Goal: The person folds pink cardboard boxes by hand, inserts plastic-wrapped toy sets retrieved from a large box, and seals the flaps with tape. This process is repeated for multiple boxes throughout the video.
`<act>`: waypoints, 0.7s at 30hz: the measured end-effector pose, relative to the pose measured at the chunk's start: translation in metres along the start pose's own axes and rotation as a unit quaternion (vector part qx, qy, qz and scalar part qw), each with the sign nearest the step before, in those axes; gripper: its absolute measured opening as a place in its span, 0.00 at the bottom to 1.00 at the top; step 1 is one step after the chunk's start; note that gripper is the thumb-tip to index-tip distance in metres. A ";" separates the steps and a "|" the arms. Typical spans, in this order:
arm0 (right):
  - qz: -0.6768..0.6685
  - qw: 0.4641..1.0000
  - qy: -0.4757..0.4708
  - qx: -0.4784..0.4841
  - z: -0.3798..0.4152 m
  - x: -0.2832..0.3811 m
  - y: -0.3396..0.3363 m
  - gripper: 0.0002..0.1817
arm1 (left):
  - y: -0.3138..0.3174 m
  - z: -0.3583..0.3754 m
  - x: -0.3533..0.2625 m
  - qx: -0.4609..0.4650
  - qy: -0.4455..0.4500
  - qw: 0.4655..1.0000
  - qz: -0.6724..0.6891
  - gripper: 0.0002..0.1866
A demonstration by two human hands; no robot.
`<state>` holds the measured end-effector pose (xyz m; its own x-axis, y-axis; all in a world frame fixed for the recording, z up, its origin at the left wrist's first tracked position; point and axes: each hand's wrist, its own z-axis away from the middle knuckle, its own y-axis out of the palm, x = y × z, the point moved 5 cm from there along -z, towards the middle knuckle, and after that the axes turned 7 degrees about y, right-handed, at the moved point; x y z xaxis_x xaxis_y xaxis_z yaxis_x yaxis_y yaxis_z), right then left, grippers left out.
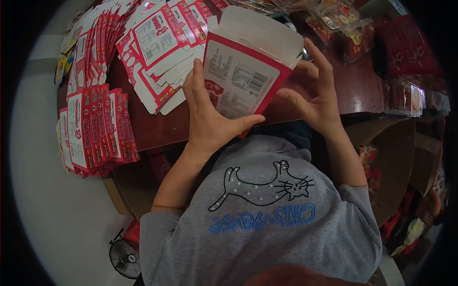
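Observation:
A red and white carton (pixel 241 76) with printed text and a barcode is tilted above the table's front edge, its white flaps standing open at the top. My left hand (pixel 207 112) grips its lower left side, fingers behind the left edge and thumb across the printed face. Beside the carton's upper right corner is my right hand (pixel 315 90), its fingers apart and curved toward the box. The right fingertips are close to the white flap; whether they touch it is unclear. Nothing is visible within the right hand.
Flat red and white cartons (pixel 160 35) lie fanned at the table's back left, with another stack (pixel 98 128) at the left edge. Clear-wrapped packets (pixel 341 24) lie at the back right. A brown cardboard box (pixel 389 157) stands below right, a black fan (pixel 125 258) below left.

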<state>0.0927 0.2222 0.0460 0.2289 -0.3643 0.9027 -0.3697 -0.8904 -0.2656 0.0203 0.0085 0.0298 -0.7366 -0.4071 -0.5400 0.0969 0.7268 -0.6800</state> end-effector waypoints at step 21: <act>-0.168 0.968 0.152 0.106 0.000 -0.041 0.005 0.17 | 0.012 -0.012 0.036 -0.012 -0.215 0.854 0.474 0.09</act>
<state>0.0816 0.2324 0.0071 0.0169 0.0233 0.9996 -0.1204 -0.9924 0.0251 -0.0134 0.0089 0.0082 -0.0199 0.2090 -0.9777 0.4965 0.8508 0.1718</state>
